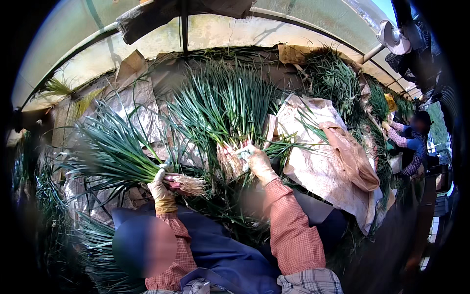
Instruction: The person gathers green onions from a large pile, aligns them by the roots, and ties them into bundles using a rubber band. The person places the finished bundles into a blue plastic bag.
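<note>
My left hand (158,183), in a pale work glove, is closed around a bunch of green onions (125,158). The bunch's long leaves fan out to the left, and its reddish bulbs and pale roots point right. My right hand (256,160), gloved too, has its fingers at the reddish bulbs of a second heap of green onions (224,106) and seems to pinch some of them. That heap lies in front of me with its leaves pointing away and its roots hanging towards me. Its fingertips are partly hidden among the bulbs and roots.
Sacking (312,154) with a folded brown piece (349,158) lies to the right. More onion leaves (334,77) lie at the back right, and others (99,250) at the lower left. A curved wall of sheeting (220,33) bounds the far side. Another person (415,143) works at far right.
</note>
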A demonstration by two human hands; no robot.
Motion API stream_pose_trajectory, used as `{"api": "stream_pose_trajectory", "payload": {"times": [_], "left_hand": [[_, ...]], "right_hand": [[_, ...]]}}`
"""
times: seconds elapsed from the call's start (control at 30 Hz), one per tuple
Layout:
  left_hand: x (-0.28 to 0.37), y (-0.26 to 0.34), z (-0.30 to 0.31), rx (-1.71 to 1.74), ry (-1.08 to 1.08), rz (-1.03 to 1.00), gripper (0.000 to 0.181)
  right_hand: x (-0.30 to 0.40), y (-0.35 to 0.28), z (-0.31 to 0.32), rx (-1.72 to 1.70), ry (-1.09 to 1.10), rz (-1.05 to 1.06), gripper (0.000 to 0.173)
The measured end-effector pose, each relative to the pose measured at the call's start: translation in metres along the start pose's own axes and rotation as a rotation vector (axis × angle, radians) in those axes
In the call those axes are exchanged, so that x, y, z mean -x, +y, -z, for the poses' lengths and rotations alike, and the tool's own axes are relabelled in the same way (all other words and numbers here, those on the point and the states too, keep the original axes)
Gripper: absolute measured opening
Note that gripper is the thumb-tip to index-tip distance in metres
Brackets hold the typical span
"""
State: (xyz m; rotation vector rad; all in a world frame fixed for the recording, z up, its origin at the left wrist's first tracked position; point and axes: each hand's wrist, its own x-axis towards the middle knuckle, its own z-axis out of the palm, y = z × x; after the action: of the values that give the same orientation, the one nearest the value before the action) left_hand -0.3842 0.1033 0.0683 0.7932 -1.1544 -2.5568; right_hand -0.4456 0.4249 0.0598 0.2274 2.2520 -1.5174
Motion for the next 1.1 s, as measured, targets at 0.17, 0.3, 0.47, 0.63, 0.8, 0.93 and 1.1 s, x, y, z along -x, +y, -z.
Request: {"api": "stream_pose_trajectory", "payload": {"times": [0.17, 0.3, 0.47, 0.63, 0.8, 0.93, 1.1], "left_hand": [[-0.001, -0.054, 0.02, -0.164, 0.044, 0.271, 0.03], [0.011, -0.019, 0.02, -0.139, -0.014, 0.142, 0.025], [0.037, 0.005, -0.028, 0.026, -0.208, 0.214, 0.023], [0.067, -0.012, -0.05, 0.143, -0.255, 0.301, 0.022], [0.078, -0.057, -0.056, 0.097, -0.146, 0.48, 0.018], [0.073, -0.082, -0.071, -0.105, -0.224, 0.506, 0.021], [0.084, -0.046, -0.046, -0.002, -0.169, 0.452, 0.032]], "right_hand": [[-0.05, 0.0, -0.042, 0.804, 0.115, -0.09, 0.043], [-0.056, -0.033, -0.057, 0.71, -0.032, -0.081, 0.03], [-0.033, 0.017, 0.017, -1.023, -0.275, 0.047, 0.025], [0.029, 0.034, -0.038, -0.698, -0.185, -0.172, 0.025], [0.077, 0.019, -0.088, 0.369, 0.048, 0.019, 0.034], [0.065, 0.079, -0.058, 0.504, 0.139, 0.138, 0.038], [0.079, -0.024, -0.015, 1.171, 0.297, 0.171, 0.077]]}}
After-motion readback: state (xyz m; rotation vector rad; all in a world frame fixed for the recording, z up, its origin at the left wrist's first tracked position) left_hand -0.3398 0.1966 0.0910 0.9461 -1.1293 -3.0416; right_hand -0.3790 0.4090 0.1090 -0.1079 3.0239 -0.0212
